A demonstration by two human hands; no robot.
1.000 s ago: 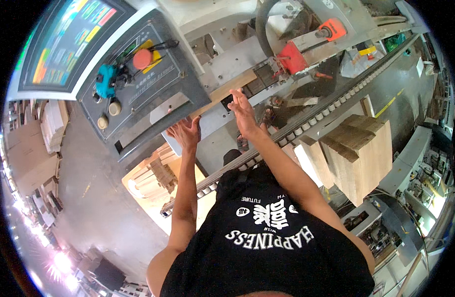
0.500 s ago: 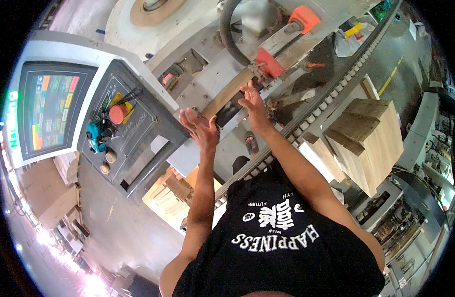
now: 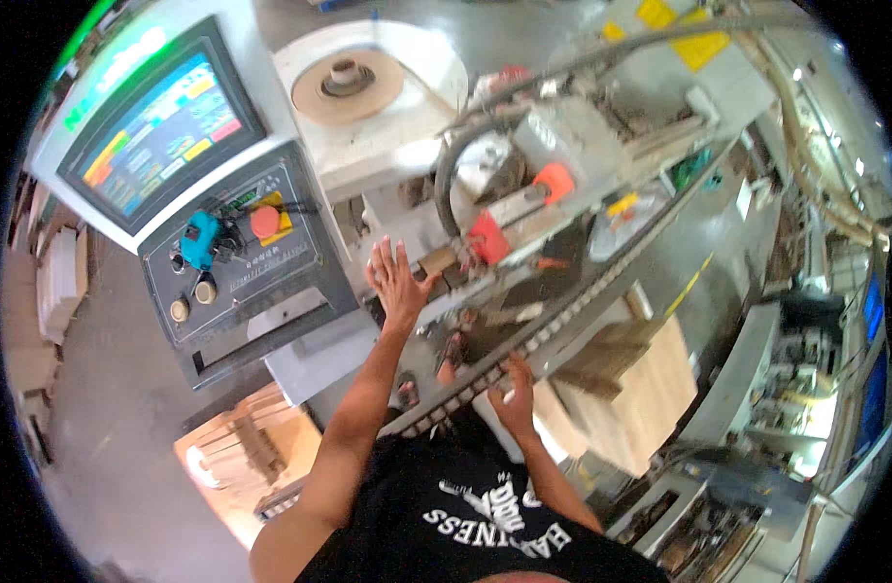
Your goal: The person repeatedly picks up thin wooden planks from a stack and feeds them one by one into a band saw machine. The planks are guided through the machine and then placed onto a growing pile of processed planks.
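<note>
Head view: left hand [image 3: 395, 282] open, fingers spread, beside small wood block [image 3: 436, 260] at machine feed. Right hand [image 3: 517, 389] flat on roller rail [image 3: 572, 311], grip unclear. Risk, likely: fingers caught near red clamp [image 3: 488, 237].

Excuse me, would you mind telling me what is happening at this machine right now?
A person in a black printed T-shirt stands at a grey woodworking machine. The left hand is raised, open with fingers spread, next to a small tan wooden piece at the machine's infeed. The right hand rests on the long roller rail that runs diagonally along the machine. To the left are a coloured display screen and a grey control panel with a red button. Stacked pale wooden boards sit at the right.
</note>
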